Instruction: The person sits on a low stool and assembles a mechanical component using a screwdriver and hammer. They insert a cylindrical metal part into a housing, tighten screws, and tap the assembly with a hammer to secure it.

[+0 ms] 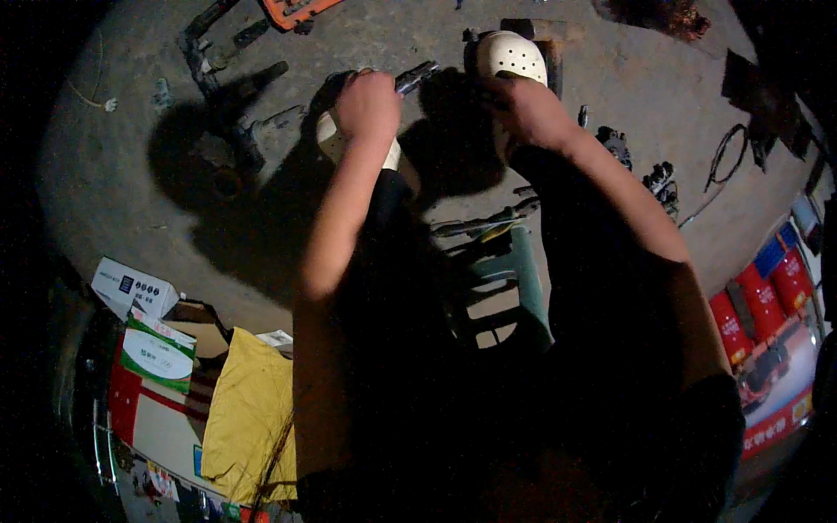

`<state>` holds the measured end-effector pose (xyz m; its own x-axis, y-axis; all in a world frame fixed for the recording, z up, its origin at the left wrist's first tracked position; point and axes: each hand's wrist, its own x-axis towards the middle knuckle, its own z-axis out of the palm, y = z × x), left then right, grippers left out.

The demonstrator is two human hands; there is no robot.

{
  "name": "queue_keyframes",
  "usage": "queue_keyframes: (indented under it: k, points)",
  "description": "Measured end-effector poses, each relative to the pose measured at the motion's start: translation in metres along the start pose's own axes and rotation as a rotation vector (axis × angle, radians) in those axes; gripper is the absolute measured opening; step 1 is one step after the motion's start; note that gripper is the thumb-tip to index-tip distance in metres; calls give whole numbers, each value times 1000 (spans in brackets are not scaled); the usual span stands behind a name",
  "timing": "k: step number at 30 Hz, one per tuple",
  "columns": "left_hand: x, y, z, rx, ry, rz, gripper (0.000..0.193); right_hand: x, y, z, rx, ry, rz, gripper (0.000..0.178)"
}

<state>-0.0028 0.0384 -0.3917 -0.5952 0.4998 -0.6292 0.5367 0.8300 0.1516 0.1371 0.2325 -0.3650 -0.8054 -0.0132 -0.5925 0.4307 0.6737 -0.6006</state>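
My left hand (368, 106) is closed above my left shoe, with its fingers curled away from view. A shiny metal tool with a dark end (417, 78) sticks out just right of that fist; whether I grip it or it lies behind is unclear. Over the inner side of my right shoe, my right hand (534, 113) is bent with its fingers drawn together in shadow. What they pinch, if anything, is too dark to make out. The right shoe is a white clog with holes (514, 57); part of the left white clog (328, 138) shows below my left wrist.
Dark metal parts (209, 74) lie at the far left, near an orange case (296, 10). A green stool (528, 279) stands close to me. Boxes (157, 353) and a yellow cloth (248, 418) are at near left, red containers (763, 296) at right. A black cable loop (726, 159) rests on the floor.
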Motion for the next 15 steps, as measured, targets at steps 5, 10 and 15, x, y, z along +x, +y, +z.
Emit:
queue_keyframes:
  k: [5,10,15]
  points:
    - [1,-2,-2,-10,19,22,27,-2,-2,3,-79,24,-35,32]
    - [2,-1,2,30,57,56,32,-2,-5,-1,-75,2,-42,34]
    - [1,-1,3,50,83,68,35,-1,-12,-4,-55,-3,-31,35]
